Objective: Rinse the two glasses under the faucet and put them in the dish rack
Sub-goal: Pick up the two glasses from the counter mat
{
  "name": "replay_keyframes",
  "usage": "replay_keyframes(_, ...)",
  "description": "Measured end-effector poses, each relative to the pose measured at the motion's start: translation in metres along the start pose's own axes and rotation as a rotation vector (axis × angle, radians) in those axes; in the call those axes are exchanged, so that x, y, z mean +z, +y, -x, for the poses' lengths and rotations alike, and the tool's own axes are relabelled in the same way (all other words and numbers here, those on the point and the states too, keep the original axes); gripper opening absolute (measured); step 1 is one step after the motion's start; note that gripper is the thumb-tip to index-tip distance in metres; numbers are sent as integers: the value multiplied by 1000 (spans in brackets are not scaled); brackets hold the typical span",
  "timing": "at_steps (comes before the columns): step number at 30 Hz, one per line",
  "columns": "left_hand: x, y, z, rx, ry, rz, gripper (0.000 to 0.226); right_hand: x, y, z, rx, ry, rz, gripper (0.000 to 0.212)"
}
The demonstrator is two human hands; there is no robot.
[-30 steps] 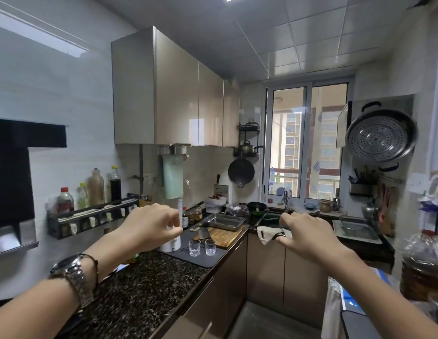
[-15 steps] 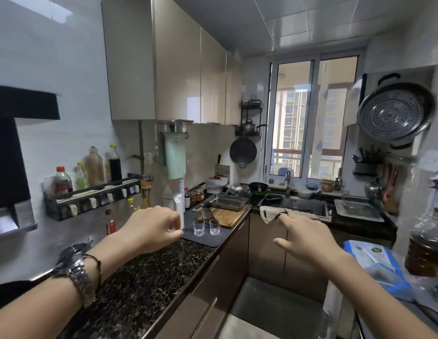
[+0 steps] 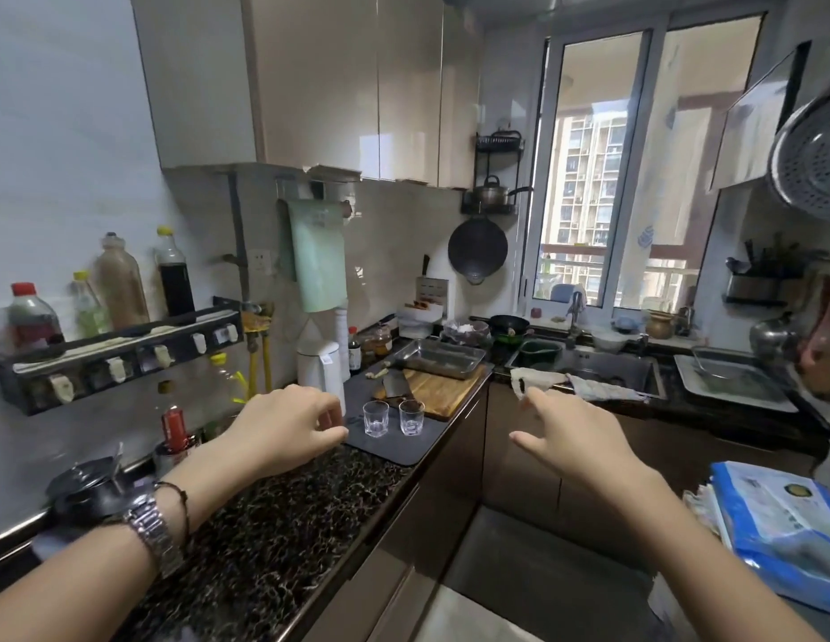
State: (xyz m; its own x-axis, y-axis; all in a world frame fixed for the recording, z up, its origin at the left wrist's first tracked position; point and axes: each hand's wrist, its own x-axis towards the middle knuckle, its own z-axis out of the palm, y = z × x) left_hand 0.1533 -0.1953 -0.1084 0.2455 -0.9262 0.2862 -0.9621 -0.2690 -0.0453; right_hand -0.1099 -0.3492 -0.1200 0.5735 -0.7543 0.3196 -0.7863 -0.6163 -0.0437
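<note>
Left hand (image 3: 288, 428) and right hand (image 3: 575, 437) outstretched — empty.

Glasses (image 3: 375, 418): 2, upright, side by side on the dark mat (image 3: 390, 444) near the counter's front edge
Hands: 2, left hand (image 3: 283, 428) and right hand (image 3: 573, 440)
Bottles on the wall shelf (image 3: 116, 349): 4
Cutting board (image 3: 438, 386): 1
Metal tray (image 3: 438, 359) at the cutting board's far end: 1
Cloth (image 3: 584, 386) on the sink's (image 3: 635, 368) front rim: 1
Hanging pan (image 3: 478, 247): 1
Faucet (image 3: 574, 317): 1
</note>
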Motion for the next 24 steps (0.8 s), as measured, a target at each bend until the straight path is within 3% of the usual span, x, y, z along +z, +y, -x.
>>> replay_keyframes(12,101,-43,-116,-144,-123,153,26,97,7,-143,-65,-86,-84,40)
replay_keyframes(20,175,-93,-205,-175,-142,268,19,176,-17,-238,-36,-130,-143,43)
replay_keyframes(24,225,-122,-242,-235,-225,367,15,218,-32,-284,-34,-179,-178,42)
